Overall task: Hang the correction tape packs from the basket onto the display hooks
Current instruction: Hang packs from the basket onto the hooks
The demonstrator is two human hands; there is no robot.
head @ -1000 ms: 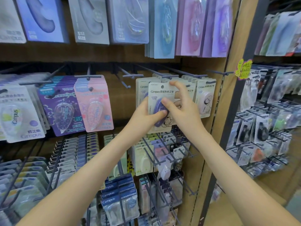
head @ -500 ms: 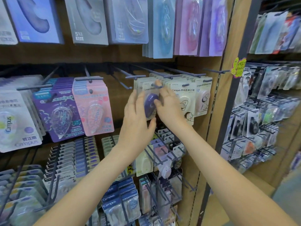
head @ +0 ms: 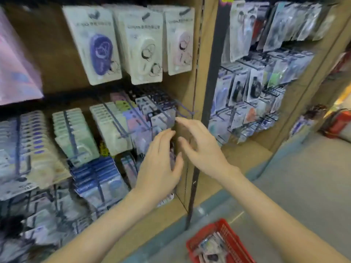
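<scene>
Frame was motion-blurred. Both hands were empty. The left hand (head: 159,168) was held flat with its fingers straight, back to the camera, in front of the lower hook rows. The right hand (head: 201,147) was just beside it, fingers spread and loosely bent, gripping nothing. Its index tip was near the end of a wire hook (head: 185,112); whether they touched couldn't be told.

Three correction tape packs showed in the upper row, side by side:
- a purple pack (head: 98,48) on the left
- a cream pack (head: 142,48) in the middle
- a pink pack (head: 180,42) on the right, next to the wooden upright (head: 207,54)

All three hung from their top holes with the long axis roughly vertical, printed faces toward the camera, and bottoms leaning slightly right in the view. The oval dispenser on each card ran along the same long axis. Any packs behind them were hidden, so they weren't counted.

One red basket (head: 234,242) sat on the floor at the bottom edge, below the right forearm and well apart from both hands. The loose packs (head: 210,247) in it lay flat and jumbled. They were too blurred to count or to tell which way they pointed.

The lower rows held many stacked packs on hooks. The right bay (head: 256,82) had more hanging packets. A red extinguisher (head: 340,122) stood at the far right.
</scene>
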